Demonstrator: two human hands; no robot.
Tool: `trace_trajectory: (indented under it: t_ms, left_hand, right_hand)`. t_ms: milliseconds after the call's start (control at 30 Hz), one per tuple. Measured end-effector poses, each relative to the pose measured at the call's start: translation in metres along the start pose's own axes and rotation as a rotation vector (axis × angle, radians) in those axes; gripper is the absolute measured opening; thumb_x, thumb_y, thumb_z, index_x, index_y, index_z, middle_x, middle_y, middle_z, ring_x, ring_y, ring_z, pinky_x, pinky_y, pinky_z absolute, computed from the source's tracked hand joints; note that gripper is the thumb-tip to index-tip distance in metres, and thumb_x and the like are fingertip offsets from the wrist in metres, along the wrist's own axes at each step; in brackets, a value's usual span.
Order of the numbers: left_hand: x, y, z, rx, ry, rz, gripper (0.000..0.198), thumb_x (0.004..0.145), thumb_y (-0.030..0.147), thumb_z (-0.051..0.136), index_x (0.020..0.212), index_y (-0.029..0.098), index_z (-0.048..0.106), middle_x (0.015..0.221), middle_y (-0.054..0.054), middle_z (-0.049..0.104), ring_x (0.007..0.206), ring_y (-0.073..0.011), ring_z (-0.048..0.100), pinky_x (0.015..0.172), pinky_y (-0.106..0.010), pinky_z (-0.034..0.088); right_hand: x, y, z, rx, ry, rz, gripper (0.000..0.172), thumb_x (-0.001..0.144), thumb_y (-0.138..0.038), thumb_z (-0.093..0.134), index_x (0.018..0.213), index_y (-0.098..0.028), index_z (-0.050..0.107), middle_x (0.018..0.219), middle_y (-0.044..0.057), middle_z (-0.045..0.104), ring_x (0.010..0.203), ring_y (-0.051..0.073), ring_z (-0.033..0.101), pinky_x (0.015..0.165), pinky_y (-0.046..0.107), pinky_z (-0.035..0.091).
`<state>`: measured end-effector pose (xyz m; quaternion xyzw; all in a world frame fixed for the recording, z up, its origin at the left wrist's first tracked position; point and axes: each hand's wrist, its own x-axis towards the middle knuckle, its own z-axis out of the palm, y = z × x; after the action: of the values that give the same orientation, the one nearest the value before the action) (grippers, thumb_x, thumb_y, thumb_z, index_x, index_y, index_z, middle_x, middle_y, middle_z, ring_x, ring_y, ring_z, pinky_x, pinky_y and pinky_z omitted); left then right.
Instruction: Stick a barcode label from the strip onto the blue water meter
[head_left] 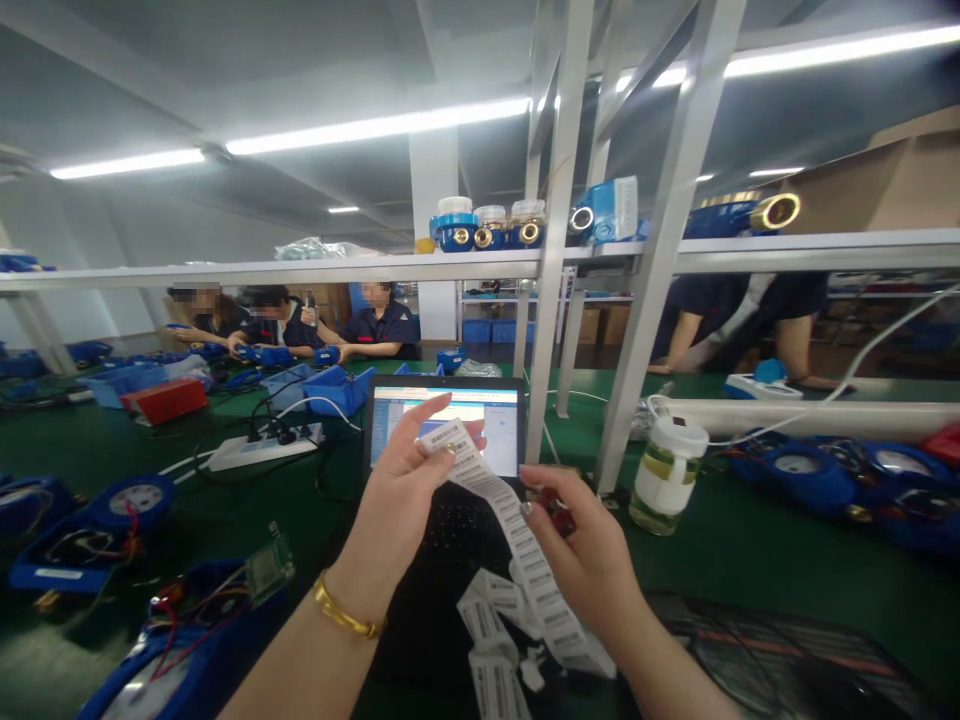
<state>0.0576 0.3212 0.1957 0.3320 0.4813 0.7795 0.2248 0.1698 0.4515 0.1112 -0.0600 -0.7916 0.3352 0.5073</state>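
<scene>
My left hand [405,480], with a gold bracelet at the wrist, pinches the upper end of a strip of barcode labels [536,565] between thumb and fingers. The white strip hangs down to the right, and its lower part lies folded over the laptop's dark keyboard [450,530]. Beside the strip's right edge is my right hand [581,535], thumb and index finger apart; whether the thumb tip touches the strip I cannot tell. Behind both hands stands the lit laptop screen [499,425], partly covered by my left hand.
Blue water meters [187,650] with exposed wires lie at left, near a power strip [262,447]. A lidded jar of liquid [667,480] stands by the metal post [637,350] at right. More meters [817,475] lie beyond. Several co-workers [375,325] sit across, below a shelf [337,268].
</scene>
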Motion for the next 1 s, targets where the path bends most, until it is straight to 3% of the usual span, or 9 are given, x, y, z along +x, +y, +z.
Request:
trace_trajectory:
  t_ms: [167, 300, 400, 733, 1000]
  left_hand:
    - [-0.014, -0.014, 0.012, 0.046, -0.091, -0.079, 0.049, 0.076, 0.019, 0.061, 0.122, 0.025, 0.049, 0.099, -0.007, 0.069, 0.098, -0.0225, 0.062, 0.086, -0.033, 0.049]
    - [-0.020, -0.016, 0.016, 0.073, -0.155, -0.098, 0.048, 0.077, 0.018, 0.060, 0.122, 0.027, 0.049, 0.102, -0.006, 0.069, 0.103, -0.0229, 0.061, 0.086, -0.031, 0.048]
    - [-0.017, -0.010, 0.014, 0.040, -0.118, -0.107, 0.050, 0.076, 0.019, 0.061, 0.124, 0.027, 0.047, 0.098, -0.006, 0.070, 0.101, -0.0231, 0.061, 0.082, -0.030, 0.049]
    - [-0.001, 0.018, 0.001, -0.020, 0.066, 0.040, 0.051, 0.068, 0.016, 0.066, 0.116, 0.021, 0.051, 0.091, -0.007, 0.071, 0.095, -0.0243, 0.064, 0.079, -0.031, 0.049]
    - [0.001, 0.020, -0.003, -0.018, 0.100, 0.087, 0.049, 0.070, 0.015, 0.065, 0.116, 0.020, 0.049, 0.092, -0.006, 0.071, 0.091, -0.0229, 0.065, 0.076, -0.030, 0.049]
  right_hand:
    - [-0.004, -0.023, -0.002, 0.228, -0.003, 0.097, 0.023, 0.088, -0.028, 0.054, 0.109, -0.020, 0.058, 0.102, 0.006, 0.055, 0.076, 0.017, 0.055, 0.055, 0.022, 0.046]
    - [-0.008, -0.013, 0.001, 0.343, -0.099, 0.210, 0.018, 0.088, -0.036, 0.057, 0.087, -0.018, 0.058, 0.076, 0.002, 0.055, 0.061, 0.015, 0.050, 0.049, 0.021, 0.038]
    - [-0.006, -0.005, 0.001, 0.233, -0.181, 0.204, 0.021, 0.087, -0.036, 0.054, 0.078, -0.018, 0.056, 0.066, 0.000, 0.052, 0.056, 0.014, 0.047, 0.049, 0.022, 0.035]
    - [-0.003, 0.019, 0.003, -0.072, -0.327, 0.174, 0.020, 0.081, -0.033, 0.044, 0.076, -0.019, 0.057, 0.067, 0.000, 0.055, 0.054, 0.016, 0.048, 0.051, 0.025, 0.033]
    - [-0.001, 0.025, 0.006, -0.126, -0.395, 0.226, 0.021, 0.076, -0.033, 0.041, 0.074, -0.019, 0.057, 0.063, -0.001, 0.054, 0.055, 0.017, 0.050, 0.054, 0.027, 0.033]
